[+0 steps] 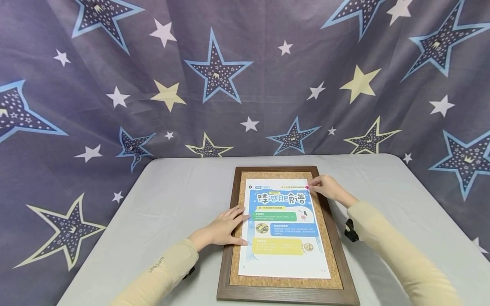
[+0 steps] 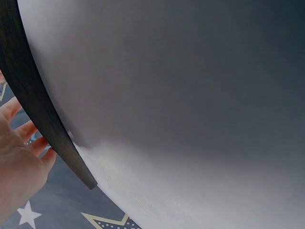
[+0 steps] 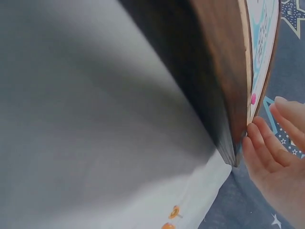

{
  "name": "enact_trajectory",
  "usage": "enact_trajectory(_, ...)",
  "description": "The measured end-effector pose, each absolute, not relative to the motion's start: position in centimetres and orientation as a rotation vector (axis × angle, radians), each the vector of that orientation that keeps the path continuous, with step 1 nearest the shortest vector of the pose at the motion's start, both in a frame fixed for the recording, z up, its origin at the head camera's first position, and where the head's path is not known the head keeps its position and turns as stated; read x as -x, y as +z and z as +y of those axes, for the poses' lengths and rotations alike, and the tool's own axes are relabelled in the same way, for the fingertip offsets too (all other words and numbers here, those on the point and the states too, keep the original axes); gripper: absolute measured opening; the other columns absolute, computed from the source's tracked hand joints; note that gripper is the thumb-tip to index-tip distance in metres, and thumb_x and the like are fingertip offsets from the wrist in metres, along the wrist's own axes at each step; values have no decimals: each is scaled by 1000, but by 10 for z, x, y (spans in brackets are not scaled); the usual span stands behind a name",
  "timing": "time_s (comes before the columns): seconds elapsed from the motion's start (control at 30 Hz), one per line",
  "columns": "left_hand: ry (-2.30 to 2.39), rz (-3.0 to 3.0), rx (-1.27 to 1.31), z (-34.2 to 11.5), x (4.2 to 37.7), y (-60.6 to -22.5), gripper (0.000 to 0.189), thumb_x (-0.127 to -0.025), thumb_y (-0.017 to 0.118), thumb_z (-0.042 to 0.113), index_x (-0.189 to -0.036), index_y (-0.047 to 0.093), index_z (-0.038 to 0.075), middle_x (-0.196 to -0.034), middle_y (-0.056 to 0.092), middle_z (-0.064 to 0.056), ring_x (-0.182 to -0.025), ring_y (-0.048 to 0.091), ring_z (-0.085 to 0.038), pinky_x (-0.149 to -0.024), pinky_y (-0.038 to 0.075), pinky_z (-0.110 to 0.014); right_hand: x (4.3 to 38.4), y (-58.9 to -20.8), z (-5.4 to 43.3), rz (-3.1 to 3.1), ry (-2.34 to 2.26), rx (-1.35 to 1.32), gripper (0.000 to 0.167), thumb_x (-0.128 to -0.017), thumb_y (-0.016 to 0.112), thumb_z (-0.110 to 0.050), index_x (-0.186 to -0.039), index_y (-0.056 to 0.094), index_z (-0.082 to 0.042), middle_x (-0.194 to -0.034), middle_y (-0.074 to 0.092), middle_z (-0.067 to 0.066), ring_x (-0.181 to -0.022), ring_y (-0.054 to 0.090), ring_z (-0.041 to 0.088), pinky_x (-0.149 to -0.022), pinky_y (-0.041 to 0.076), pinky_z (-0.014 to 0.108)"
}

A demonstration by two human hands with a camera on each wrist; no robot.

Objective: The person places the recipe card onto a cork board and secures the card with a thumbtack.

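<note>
Grey table (image 1: pixel 183 191) flanks frame (image 1: pixel 288 294); left fingers (image 1: pixel 238 220) spread at paper's (image 1: pixel 285 264) edge, right fingers (image 3: pixel 275 148) parted beside pin (image 3: pixel 253 98).

Left arm (image 1: pixel 158 272), beige-sleeved, reaching forward from lower left; left wrist (image 1: pixel 200 239) bare beyond cuff. Left hand (image 1: pixel 226 227) back up, fingers extended and parted, thumb well apart. Right arm (image 1: pixel 402 255), likewise sleeved, angled in from lower right; right hand (image 1: pixel 330 187) farther forward, fingers loosely bent, thumb apart from fingertips in right wrist view.
</note>
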State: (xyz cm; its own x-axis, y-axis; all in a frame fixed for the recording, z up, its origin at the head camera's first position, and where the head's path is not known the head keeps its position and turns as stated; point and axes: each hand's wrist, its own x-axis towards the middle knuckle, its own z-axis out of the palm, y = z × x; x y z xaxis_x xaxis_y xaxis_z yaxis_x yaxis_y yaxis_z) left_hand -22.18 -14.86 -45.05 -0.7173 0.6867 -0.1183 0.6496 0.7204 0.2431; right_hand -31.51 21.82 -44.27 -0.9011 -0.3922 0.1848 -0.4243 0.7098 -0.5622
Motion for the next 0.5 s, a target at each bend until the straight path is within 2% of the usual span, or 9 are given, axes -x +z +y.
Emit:
enact_trajectory(0.27,268,2726,-1077,-148,222,-450,80,-77,52,59,-138,31,13,-145,17,-14,-133,10,-31,-104,15,-50,303,-437,227,-2847,926,-668,14,-82,59,-4,-89,66,7,-81,65,15,-73,57,26,-68,46,40)
enact_trajectory(0.5,267,2724,-1089,-149,221,-449,79,-78,52,59,-138,31,12,-145,17,-15,-133,11,-32,-104,15,-50,300,-433,238,-2867,901,-646,15,-81,57,-1,-90,65,9,-83,64,18,-72,58,27,-68,47,41)
